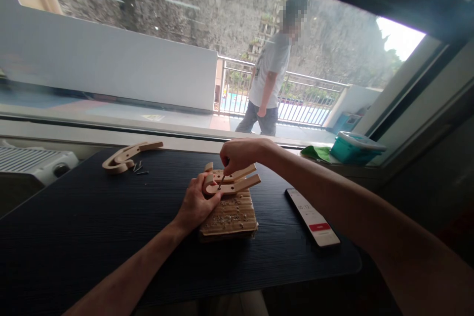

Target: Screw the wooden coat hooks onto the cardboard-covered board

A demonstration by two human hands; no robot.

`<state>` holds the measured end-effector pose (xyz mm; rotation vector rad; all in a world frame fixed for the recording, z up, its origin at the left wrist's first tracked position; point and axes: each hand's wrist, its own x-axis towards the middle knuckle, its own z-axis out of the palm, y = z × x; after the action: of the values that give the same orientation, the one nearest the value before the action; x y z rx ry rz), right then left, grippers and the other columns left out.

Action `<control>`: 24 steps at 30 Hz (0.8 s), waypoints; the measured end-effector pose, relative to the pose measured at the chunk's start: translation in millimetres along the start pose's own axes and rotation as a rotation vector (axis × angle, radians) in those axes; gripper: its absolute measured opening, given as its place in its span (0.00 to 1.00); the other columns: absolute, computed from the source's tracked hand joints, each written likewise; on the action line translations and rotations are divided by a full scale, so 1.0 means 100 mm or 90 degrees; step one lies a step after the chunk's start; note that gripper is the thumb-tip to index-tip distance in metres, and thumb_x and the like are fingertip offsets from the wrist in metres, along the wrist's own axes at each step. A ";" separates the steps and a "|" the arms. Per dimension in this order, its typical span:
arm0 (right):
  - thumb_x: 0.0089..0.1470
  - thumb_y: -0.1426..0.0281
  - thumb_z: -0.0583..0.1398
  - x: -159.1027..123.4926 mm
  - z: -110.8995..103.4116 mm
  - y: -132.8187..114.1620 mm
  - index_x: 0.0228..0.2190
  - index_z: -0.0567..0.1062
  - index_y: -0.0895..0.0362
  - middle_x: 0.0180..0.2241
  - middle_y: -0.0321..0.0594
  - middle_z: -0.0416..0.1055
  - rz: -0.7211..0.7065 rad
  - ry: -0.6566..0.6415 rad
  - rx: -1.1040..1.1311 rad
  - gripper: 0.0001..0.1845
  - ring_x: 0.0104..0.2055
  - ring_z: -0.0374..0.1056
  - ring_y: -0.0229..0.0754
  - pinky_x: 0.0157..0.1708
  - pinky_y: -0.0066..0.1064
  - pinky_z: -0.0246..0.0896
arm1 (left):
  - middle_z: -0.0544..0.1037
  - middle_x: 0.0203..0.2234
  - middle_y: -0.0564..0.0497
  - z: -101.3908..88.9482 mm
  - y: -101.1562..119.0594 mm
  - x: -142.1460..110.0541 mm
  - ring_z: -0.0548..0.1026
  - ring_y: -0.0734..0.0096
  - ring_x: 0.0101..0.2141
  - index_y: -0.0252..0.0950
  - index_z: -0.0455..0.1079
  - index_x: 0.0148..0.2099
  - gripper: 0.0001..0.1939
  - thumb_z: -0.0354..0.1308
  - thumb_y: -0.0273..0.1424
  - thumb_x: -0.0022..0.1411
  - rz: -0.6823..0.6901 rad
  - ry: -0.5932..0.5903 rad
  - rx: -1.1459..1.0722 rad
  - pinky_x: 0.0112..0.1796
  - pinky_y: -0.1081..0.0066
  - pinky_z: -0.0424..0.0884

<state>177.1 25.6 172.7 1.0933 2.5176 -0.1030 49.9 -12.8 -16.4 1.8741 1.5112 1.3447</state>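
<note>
My right hand is closed round a screwdriver, with its handle mostly hidden in the fist. The thin shaft points down, and its tip meets a screw head in a curved wooden hook. That hook lies on a thick corrugated cardboard block pitted with many holes. My left hand grips the hook's rounded end, thumb in front and fingers behind. Just behind it another wooden hook lies on the block, partly covered by my right hand.
More wooden hooks lie at the table's far left, beside several loose screws. A phone rests right of the block. A teal box and green cloth sit by the window. Outside, a person walks past.
</note>
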 end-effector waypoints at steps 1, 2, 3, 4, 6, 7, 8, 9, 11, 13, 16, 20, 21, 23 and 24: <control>0.45 0.67 0.62 0.00 0.00 0.01 0.39 0.76 0.60 0.33 0.40 0.72 0.003 -0.003 0.011 0.17 0.29 0.62 0.36 0.25 0.28 0.53 | 0.71 0.37 0.48 0.00 0.00 0.00 0.71 0.61 0.42 0.39 0.64 0.40 0.15 0.60 0.36 0.49 -0.003 -0.001 -0.002 0.49 0.59 0.66; 0.43 0.69 0.63 0.00 0.00 0.01 0.41 0.75 0.59 0.34 0.40 0.72 0.006 -0.006 0.019 0.19 0.29 0.63 0.35 0.25 0.27 0.53 | 0.71 0.37 0.48 0.00 0.01 0.00 0.71 0.61 0.42 0.39 0.64 0.40 0.15 0.60 0.36 0.49 -0.007 -0.003 -0.004 0.49 0.58 0.66; 0.43 0.71 0.62 -0.01 0.01 0.01 0.42 0.75 0.58 0.35 0.39 0.72 0.007 -0.009 0.021 0.20 0.30 0.63 0.35 0.25 0.27 0.54 | 0.71 0.37 0.48 -0.01 0.02 0.00 0.70 0.61 0.42 0.39 0.64 0.40 0.15 0.60 0.36 0.49 -0.011 -0.006 -0.004 0.49 0.58 0.66; 0.42 0.72 0.62 -0.01 0.01 0.00 0.42 0.75 0.58 0.35 0.39 0.73 0.005 -0.010 0.019 0.20 0.30 0.63 0.35 0.25 0.26 0.54 | 0.71 0.37 0.48 -0.01 0.02 0.00 0.70 0.61 0.42 0.39 0.64 0.40 0.15 0.59 0.36 0.49 -0.013 -0.008 -0.003 0.48 0.58 0.66; 0.43 0.74 0.60 0.00 0.02 0.00 0.40 0.76 0.58 0.36 0.39 0.73 -0.002 0.001 0.009 0.18 0.30 0.63 0.35 0.25 0.26 0.53 | 0.72 0.37 0.48 -0.02 0.03 0.00 0.70 0.61 0.42 0.38 0.64 0.40 0.15 0.59 0.36 0.49 -0.012 -0.014 -0.002 0.48 0.58 0.66; 0.43 0.75 0.60 0.00 0.02 -0.01 0.39 0.76 0.58 0.36 0.39 0.73 -0.007 0.009 0.007 0.17 0.31 0.63 0.35 0.25 0.26 0.53 | 0.72 0.37 0.48 -0.02 0.03 0.00 0.70 0.61 0.41 0.38 0.64 0.41 0.15 0.59 0.36 0.50 -0.009 -0.015 -0.002 0.48 0.58 0.66; 0.43 0.75 0.60 0.01 0.02 -0.01 0.38 0.77 0.58 0.35 0.39 0.73 -0.011 0.016 0.008 0.16 0.31 0.63 0.35 0.25 0.26 0.53 | 0.72 0.37 0.48 -0.02 0.03 0.00 0.70 0.61 0.41 0.38 0.63 0.41 0.16 0.59 0.35 0.50 -0.007 -0.016 -0.002 0.48 0.58 0.66; 0.43 0.75 0.60 0.02 0.03 -0.01 0.37 0.77 0.58 0.35 0.38 0.74 -0.014 0.021 0.011 0.15 0.31 0.63 0.35 0.25 0.26 0.53 | 0.72 0.37 0.48 -0.02 0.03 0.00 0.70 0.61 0.41 0.38 0.64 0.41 0.16 0.59 0.35 0.50 -0.006 -0.015 -0.002 0.48 0.58 0.66; 0.43 0.75 0.60 0.03 0.04 0.00 0.36 0.77 0.59 0.34 0.38 0.74 -0.018 0.028 0.019 0.14 0.31 0.63 0.34 0.25 0.26 0.53 | 0.72 0.37 0.48 -0.02 0.03 0.01 0.70 0.61 0.42 0.39 0.64 0.42 0.17 0.59 0.36 0.49 -0.009 -0.010 0.000 0.49 0.58 0.65; 0.44 0.74 0.61 0.04 0.04 0.01 0.36 0.77 0.60 0.34 0.38 0.74 -0.022 0.031 0.025 0.13 0.30 0.63 0.34 0.25 0.26 0.54 | 0.71 0.37 0.49 -0.01 0.02 0.00 0.71 0.61 0.42 0.39 0.64 0.43 0.18 0.59 0.36 0.49 -0.014 -0.007 0.003 0.49 0.58 0.66; 0.45 0.70 0.62 0.05 0.06 0.04 0.35 0.78 0.60 0.32 0.37 0.74 -0.024 0.029 0.035 0.12 0.30 0.63 0.34 0.26 0.26 0.54 | 0.71 0.37 0.48 0.00 0.01 0.00 0.71 0.61 0.41 0.38 0.64 0.45 0.20 0.59 0.36 0.49 -0.024 -0.006 0.006 0.48 0.58 0.66; 0.46 0.64 0.62 0.05 0.08 0.07 0.33 0.77 0.61 0.31 0.38 0.73 -0.010 0.031 0.048 0.14 0.29 0.63 0.35 0.25 0.27 0.54 | 0.70 0.39 0.47 0.00 0.00 0.00 0.71 0.60 0.43 0.38 0.64 0.45 0.20 0.60 0.37 0.49 -0.029 -0.010 0.002 0.49 0.59 0.65; 0.46 0.64 0.62 0.05 0.08 0.07 0.34 0.77 0.60 0.32 0.39 0.73 -0.008 0.027 0.058 0.15 0.29 0.63 0.35 0.25 0.27 0.54 | 0.70 0.39 0.47 0.01 -0.01 0.00 0.71 0.60 0.43 0.38 0.64 0.45 0.20 0.60 0.37 0.49 -0.028 -0.010 0.000 0.49 0.59 0.65; 0.43 0.67 0.63 0.04 0.08 0.07 0.39 0.76 0.60 0.35 0.39 0.73 -0.006 0.004 0.080 0.18 0.30 0.64 0.35 0.24 0.26 0.54 | 0.70 0.39 0.47 0.01 -0.01 0.00 0.71 0.60 0.43 0.38 0.64 0.45 0.21 0.60 0.37 0.49 -0.028 -0.008 -0.004 0.49 0.59 0.65; 0.42 0.69 0.63 0.04 0.08 0.07 0.41 0.75 0.59 0.36 0.40 0.72 -0.005 -0.009 0.086 0.20 0.30 0.64 0.35 0.24 0.26 0.55 | 0.70 0.39 0.47 0.01 -0.02 0.00 0.71 0.61 0.43 0.38 0.64 0.45 0.21 0.60 0.37 0.49 -0.028 -0.008 -0.004 0.49 0.59 0.66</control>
<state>182.0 31.2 164.8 1.1296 2.5336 -0.2858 49.8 -12.0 -18.2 1.8315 1.5318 1.3136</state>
